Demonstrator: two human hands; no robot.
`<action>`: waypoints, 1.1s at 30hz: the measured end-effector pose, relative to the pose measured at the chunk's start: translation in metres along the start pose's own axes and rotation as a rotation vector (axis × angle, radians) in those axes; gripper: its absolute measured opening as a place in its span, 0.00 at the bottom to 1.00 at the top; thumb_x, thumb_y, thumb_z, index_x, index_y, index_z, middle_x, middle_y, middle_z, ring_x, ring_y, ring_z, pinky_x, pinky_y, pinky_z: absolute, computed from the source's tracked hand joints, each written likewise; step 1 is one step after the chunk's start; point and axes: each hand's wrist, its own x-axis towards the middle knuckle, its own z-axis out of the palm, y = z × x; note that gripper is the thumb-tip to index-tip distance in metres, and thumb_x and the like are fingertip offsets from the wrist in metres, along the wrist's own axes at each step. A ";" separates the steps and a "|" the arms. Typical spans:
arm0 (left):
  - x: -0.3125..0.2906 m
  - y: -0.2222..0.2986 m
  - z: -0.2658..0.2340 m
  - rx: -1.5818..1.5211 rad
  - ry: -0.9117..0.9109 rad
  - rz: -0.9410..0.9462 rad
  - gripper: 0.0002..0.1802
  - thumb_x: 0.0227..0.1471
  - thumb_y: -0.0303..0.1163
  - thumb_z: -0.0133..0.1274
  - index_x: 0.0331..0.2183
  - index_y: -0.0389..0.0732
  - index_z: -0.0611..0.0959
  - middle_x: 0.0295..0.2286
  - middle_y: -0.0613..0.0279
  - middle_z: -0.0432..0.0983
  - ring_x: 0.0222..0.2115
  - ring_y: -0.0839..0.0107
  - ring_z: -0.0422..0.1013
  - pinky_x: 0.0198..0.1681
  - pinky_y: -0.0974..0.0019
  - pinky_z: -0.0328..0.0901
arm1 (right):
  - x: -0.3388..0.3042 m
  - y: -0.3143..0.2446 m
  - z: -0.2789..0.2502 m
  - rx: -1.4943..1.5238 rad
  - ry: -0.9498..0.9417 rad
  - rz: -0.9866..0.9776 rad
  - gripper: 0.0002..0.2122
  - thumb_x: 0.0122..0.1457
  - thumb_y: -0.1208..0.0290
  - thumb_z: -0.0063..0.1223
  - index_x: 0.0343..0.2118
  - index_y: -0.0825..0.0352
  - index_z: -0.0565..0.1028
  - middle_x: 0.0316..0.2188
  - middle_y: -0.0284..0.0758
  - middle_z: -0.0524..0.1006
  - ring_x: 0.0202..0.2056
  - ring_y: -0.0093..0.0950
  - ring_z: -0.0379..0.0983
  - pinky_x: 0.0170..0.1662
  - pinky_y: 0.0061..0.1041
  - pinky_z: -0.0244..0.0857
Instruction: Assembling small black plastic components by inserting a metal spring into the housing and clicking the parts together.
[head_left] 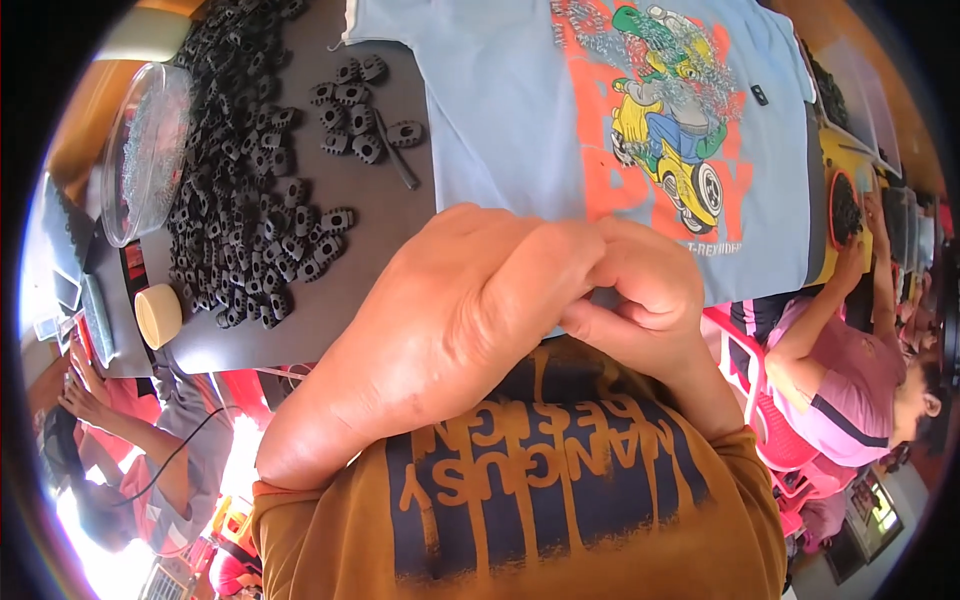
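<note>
My left hand (470, 290) and my right hand (650, 275) meet in front of my chest, at the near edge of the table. Both have their fingers curled and pressed together at the tips. Whatever they pinch is hidden behind the fingers. Just beyond them a light blue printed T-shirt (500, 130) lies flat on the dark table. Small shiny metal pieces (700, 65), spring-like in look, are strewn over its print. One small black part (759, 95) rests on the cloth to their right.
On the left is a large heap of black plastic parts (240, 180). A smaller group (350, 110) lies beside a thin dark tool (397, 155). A clear tub (112, 195) holds metal pieces, near a cream round container (158, 316). People work at both sides; a red bowl (834, 225) stands right.
</note>
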 end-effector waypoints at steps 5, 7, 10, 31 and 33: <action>-0.005 -0.008 0.008 -0.054 0.074 -0.021 0.11 0.42 0.22 0.62 0.32 0.40 0.80 0.26 0.60 0.76 0.25 0.60 0.72 0.27 0.63 0.66 | 0.000 0.001 0.002 0.048 0.036 0.009 0.10 0.43 0.82 0.63 0.31 0.69 0.78 0.24 0.33 0.76 0.23 0.25 0.69 0.22 0.22 0.61; -0.006 -0.013 0.012 -0.003 0.128 0.043 0.11 0.41 0.22 0.63 0.31 0.40 0.80 0.25 0.61 0.76 0.24 0.61 0.72 0.27 0.64 0.66 | 0.001 0.000 0.003 0.050 0.050 0.003 0.11 0.43 0.83 0.63 0.32 0.69 0.78 0.25 0.33 0.76 0.23 0.26 0.70 0.23 0.21 0.61; -0.011 -0.016 0.016 -0.018 0.171 0.044 0.11 0.39 0.23 0.64 0.30 0.40 0.81 0.25 0.62 0.75 0.24 0.63 0.71 0.26 0.65 0.65 | 0.003 -0.001 0.002 0.058 0.056 -0.001 0.11 0.43 0.83 0.63 0.33 0.70 0.78 0.25 0.34 0.76 0.23 0.26 0.70 0.25 0.22 0.61; -0.088 -0.053 -0.043 0.517 0.510 -0.406 0.09 0.41 0.21 0.60 0.31 0.39 0.82 0.27 0.60 0.75 0.27 0.62 0.70 0.32 0.63 0.63 | -0.004 0.000 0.005 0.147 0.114 0.158 0.18 0.42 0.84 0.66 0.39 0.73 0.76 0.29 0.34 0.76 0.28 0.22 0.69 0.33 0.20 0.60; -0.088 -0.058 -0.043 0.564 0.482 -0.409 0.08 0.41 0.21 0.60 0.30 0.39 0.82 0.27 0.60 0.75 0.27 0.62 0.70 0.32 0.64 0.62 | -0.006 0.000 0.006 0.165 0.137 0.176 0.17 0.43 0.84 0.66 0.38 0.72 0.75 0.29 0.34 0.76 0.29 0.22 0.68 0.33 0.20 0.60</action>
